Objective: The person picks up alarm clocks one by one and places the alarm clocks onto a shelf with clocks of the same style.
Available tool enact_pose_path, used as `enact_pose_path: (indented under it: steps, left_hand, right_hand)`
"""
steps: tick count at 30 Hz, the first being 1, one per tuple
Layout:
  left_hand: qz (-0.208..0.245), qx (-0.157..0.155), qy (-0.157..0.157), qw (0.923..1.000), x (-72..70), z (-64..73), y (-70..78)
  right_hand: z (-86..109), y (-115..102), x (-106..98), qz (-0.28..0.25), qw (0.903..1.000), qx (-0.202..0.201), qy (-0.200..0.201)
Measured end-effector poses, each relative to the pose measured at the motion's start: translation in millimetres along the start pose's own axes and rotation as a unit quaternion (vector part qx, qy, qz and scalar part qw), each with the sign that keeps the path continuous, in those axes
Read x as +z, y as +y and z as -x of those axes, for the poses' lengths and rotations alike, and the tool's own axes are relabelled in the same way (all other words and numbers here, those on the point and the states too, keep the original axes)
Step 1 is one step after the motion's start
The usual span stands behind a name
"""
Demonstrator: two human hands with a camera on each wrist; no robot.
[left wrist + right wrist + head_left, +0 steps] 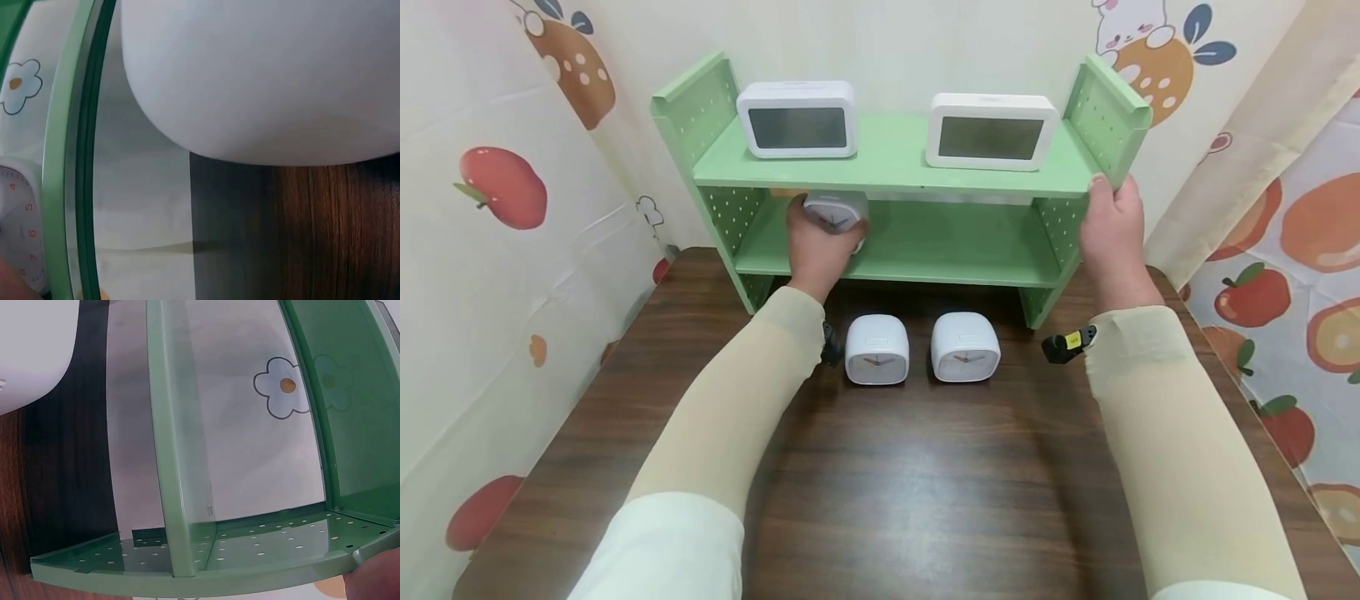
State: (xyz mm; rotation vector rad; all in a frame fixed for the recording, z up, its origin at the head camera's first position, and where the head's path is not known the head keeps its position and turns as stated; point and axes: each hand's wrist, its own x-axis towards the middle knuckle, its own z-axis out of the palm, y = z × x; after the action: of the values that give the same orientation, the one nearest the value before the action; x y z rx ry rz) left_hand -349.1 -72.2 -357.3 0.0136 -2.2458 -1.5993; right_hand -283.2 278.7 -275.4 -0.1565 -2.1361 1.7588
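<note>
A white analog clock is at the left part of the lower shelf, with my left hand gripping it by its sides. Part of that clock's dial also shows at the left edge of the left wrist view, with a fingertip over it. My right hand grips the front edge of the right side panel of the green rack, level with the upper shelf. In the right wrist view a bit of a finger lies against that perforated panel.
Two white digital clocks, left and right, stand on the upper shelf. Two more analog clocks, left and right, sit on the dark wooden table before the rack. A fruit-patterned curtain surrounds the table.
</note>
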Motion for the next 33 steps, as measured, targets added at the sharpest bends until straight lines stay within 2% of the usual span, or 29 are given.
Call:
enact_pose_path:
  steps: [8,13,20,26,33]
  left_hand:
    - [0.005,0.003,-0.007,1.0,3.3,-6.6,2.9]
    - [0.003,-0.005,-0.005,1.0,4.2,-8.2,-2.0]
    - [0.015,0.006,-0.011,0.9998,6.3,-8.5,-0.3]
    - [0.019,0.007,-0.014,0.9997,13.0,-14.8,-3.0]
    - [0.019,0.001,-0.012,0.9997,17.0,-20.5,-5.1]
  right_hand:
    - [1.4,1.3,1.4,-0.022,0.9997,0.002,-0.008]
    - [1.7,2.8,4.4,-0.019,0.9998,-0.005,-0.008]
    - [2.2,-0.5,1.5,-0.004,1.0,0.006,-0.003]
    - [1.8,0.1,0.2,-0.021,0.9998,-0.005,-0.004]
    - [3.2,-1.2,1.1,-0.014,0.9999,-0.001,-0.002]
